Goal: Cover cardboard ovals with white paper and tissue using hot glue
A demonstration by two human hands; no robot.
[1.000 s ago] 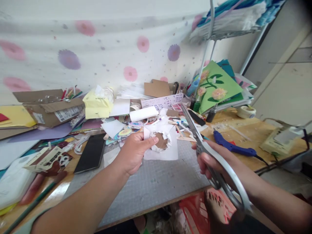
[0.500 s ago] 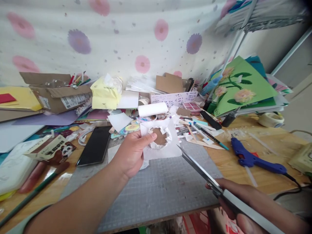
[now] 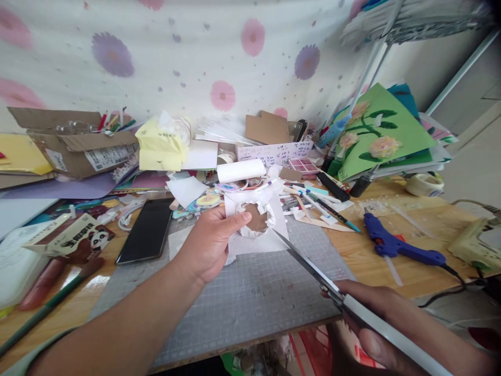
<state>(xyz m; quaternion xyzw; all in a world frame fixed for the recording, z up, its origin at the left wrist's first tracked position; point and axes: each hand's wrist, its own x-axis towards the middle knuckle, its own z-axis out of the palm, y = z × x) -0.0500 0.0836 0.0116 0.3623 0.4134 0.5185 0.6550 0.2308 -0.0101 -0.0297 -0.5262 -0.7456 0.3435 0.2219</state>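
My left hand pinches a white sheet of paper with a brown cardboard disc on it. White paper folds with ragged edges ring the disc, and my thumb presses on its left side. In my right hand is a pair of scissors, gripped by the handles. The blades look closed or nearly so, and their tip reaches the paper folds at the lower right of the disc. Whether the tip touches the paper I cannot tell. Both hands are above a grey cutting mat.
A black phone lies left of the mat, beside a carton with a panda. On the right rests a blue glue gun with its cord. Pens, a paper roll and a cardboard box crowd the back.
The scissors in my right hand have moved left, bringing their tip from the sheet's right edge to the folds by the disc. The whole view has shifted slightly.
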